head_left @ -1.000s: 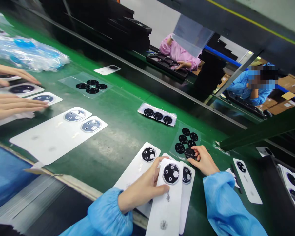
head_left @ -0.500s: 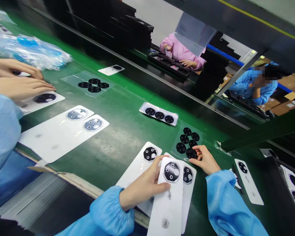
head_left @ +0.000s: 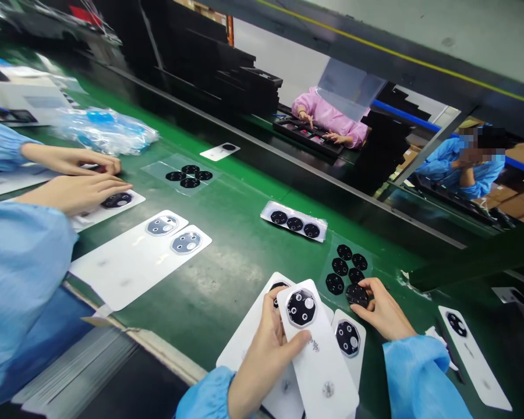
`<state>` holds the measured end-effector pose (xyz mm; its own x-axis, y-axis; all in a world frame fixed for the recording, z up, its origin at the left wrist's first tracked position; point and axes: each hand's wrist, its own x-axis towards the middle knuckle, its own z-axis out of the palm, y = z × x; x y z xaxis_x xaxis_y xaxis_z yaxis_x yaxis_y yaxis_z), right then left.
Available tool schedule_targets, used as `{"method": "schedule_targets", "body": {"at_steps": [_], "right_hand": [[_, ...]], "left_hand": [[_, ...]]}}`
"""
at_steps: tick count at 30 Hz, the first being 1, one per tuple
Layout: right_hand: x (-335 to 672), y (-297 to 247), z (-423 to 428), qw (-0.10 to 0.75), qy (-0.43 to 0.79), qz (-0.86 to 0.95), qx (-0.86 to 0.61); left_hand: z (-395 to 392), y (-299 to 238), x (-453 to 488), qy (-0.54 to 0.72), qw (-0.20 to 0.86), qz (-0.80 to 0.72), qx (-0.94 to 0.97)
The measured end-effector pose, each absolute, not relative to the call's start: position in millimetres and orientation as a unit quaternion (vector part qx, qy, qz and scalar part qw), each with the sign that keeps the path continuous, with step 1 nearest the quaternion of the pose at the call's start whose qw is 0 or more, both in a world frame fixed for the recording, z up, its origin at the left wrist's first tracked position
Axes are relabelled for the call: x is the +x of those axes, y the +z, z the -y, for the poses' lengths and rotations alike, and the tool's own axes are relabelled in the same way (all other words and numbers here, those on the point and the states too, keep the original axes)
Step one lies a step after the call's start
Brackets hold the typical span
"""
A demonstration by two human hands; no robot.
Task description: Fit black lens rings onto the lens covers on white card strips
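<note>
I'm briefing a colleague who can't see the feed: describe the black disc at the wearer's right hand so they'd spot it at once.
On the green bench, find the clear sheet just right of the white strip. It shows six black octagons. The black disc is the lowest in view, and the only one the right hand touches.

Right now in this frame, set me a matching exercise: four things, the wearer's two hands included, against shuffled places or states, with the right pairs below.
1. left hand
2. right hand
3. strip with three discs
4. crumpled clear plastic

A. touching a black disc
B. upper left of the view
C. holding a white panel
D. between two clear sheets

Pairs: 1-C, 2-A, 3-D, 4-B
</note>
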<state>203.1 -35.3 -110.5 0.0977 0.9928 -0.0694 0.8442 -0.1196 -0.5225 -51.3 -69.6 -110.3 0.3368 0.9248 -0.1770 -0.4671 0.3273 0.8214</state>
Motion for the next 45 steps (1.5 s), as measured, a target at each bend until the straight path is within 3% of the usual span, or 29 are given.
{"method": "schedule_targets", "body": {"at_steps": [10,45], "right_hand": [[198.0,-101.6,36.6,0.138,0.181,0.635,-0.738],[204.5,-107.9,35.5,0.154,0.187,0.632,-0.736]], "left_hand": [[65.2,-101.7,-55.1,0.453,0.756,-0.341,0.327],[65.2,-95.9,-57.2,0.382,0.808,-0.313,0.32]]}}
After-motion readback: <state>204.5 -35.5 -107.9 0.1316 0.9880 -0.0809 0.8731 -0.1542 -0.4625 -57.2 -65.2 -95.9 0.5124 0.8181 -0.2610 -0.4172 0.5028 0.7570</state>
